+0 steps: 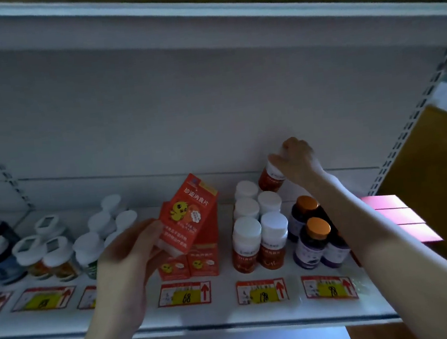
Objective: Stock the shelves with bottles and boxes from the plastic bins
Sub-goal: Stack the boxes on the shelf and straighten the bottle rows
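My left hand (pixel 128 258) grips an orange-red box with a yellow chick (pixel 191 211), held tilted above two matching boxes (pixel 188 264) that stand on the white shelf (pixel 226 311). My right hand (pixel 297 158) reaches to the back of the shelf and holds a red-labelled bottle with a white cap (pixel 271 178) by its top, tilted, behind a group of the same bottles (pixel 259 229). The plastic bins are out of view.
Purple bottles with orange caps (pixel 314 240) stand under my right forearm. Pink-red boxes (pixel 399 214) lie at the shelf's right end. Several white-capped bottles (pixel 59 250) fill the left part. Price tags (pixel 185 293) line the front edge. Another shelf (pixel 201 25) hangs overhead.
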{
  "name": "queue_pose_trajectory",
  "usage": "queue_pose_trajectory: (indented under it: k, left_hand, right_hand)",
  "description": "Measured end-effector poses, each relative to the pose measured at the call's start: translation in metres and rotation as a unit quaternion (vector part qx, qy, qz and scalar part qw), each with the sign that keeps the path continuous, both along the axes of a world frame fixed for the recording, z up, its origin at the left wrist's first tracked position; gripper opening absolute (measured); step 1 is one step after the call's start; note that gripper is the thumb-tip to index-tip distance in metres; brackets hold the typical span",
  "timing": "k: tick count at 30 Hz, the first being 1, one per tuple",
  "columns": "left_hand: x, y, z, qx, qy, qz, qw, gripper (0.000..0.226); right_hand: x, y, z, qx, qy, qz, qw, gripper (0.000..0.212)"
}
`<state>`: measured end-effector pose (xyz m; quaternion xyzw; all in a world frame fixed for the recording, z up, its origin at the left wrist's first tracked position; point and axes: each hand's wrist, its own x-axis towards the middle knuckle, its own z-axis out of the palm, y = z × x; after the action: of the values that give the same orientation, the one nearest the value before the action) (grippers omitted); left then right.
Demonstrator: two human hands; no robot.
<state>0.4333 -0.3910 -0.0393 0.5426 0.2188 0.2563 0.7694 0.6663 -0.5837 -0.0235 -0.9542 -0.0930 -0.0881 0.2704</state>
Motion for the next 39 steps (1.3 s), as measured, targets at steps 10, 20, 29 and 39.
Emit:
queue_pose_trajectory:
  k: [10, 20, 29, 39]
  left_hand:
    - [0.004, -0.007, 0.000, 0.008, 0.005, 0.012, 1.000, 0.008]
    - [0.007, -0.013, -0.007, 0.005, 0.009, -0.001, 1.000, 0.006]
    - [0.021, -0.022, -0.001, 0.023, -0.006, -0.035, 0.999, 0.041]
    - [0.026, -0.029, -0.009, 0.007, 0.017, -0.046, 0.999, 0.005]
  right_hand:
    - [0.006, 0.012, -0.018, -0.057, 0.113, 0.053, 0.991, 0.045]
    - [-0.001, 0.014, -0.033, -0.030, 0.164, 0.070, 0.983, 0.043]
    - [-0.001, 0.011, -0.031, -0.038, 0.113, 0.099, 0.988, 0.033]
    - [-0.030, 0.006, 0.004, 0.146, 0.035, 0.126, 0.981, 0.021]
